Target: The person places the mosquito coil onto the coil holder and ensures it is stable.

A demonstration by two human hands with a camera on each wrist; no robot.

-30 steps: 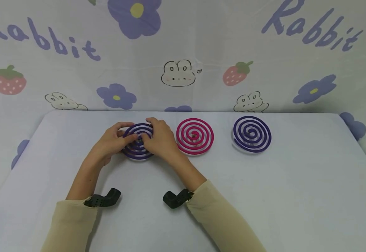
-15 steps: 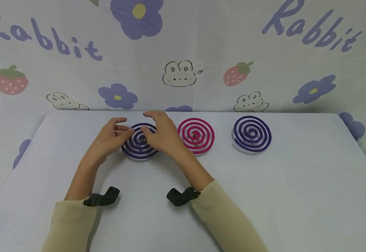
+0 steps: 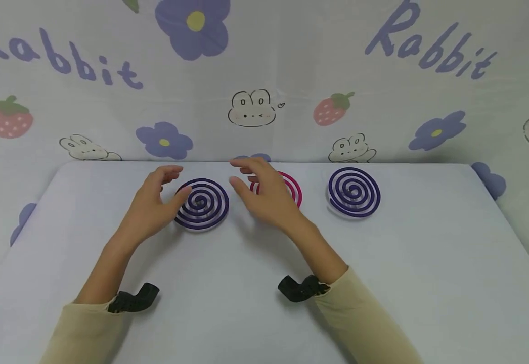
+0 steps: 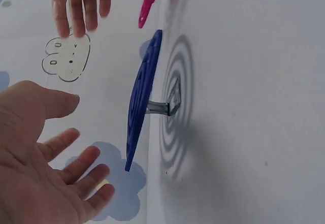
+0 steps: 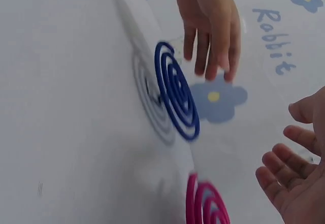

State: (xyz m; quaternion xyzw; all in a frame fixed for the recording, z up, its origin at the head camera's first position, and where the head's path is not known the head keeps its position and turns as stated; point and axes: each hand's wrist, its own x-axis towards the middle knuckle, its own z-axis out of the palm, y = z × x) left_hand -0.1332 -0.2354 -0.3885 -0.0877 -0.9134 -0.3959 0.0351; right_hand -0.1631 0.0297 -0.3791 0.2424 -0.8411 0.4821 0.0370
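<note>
A dark blue spiral mosquito coil point(image 3: 201, 202) is propped above the white table on a small metal stand point(image 4: 158, 107), left of centre. Beside its left edge hovers my left hand point(image 3: 152, 205), fingers spread and loosely bent; the left wrist view shows its thumb apart from the coil. My right hand point(image 3: 271, 197) hangs over a pink mosquito coil point(image 3: 295, 189) and hides much of it in the head view. Nothing lies between the fingers of either hand. A gap separates the right hand from the blue coil point(image 5: 177, 89) in the right wrist view.
Farther right, another dark blue mosquito coil point(image 3: 354, 191) stands raised in the same row near the table's back edge. A cloth point(image 3: 282, 60) printed with rabbits, flowers and strawberries hangs behind the white table point(image 3: 228, 303). Each wrist carries a black camera mount point(image 3: 303, 288).
Both hands have let go of the left blue coil and drawn apart. The right hand has moved right, over the pink coil; the left has shifted slightly left. The left coil stays in place.
</note>
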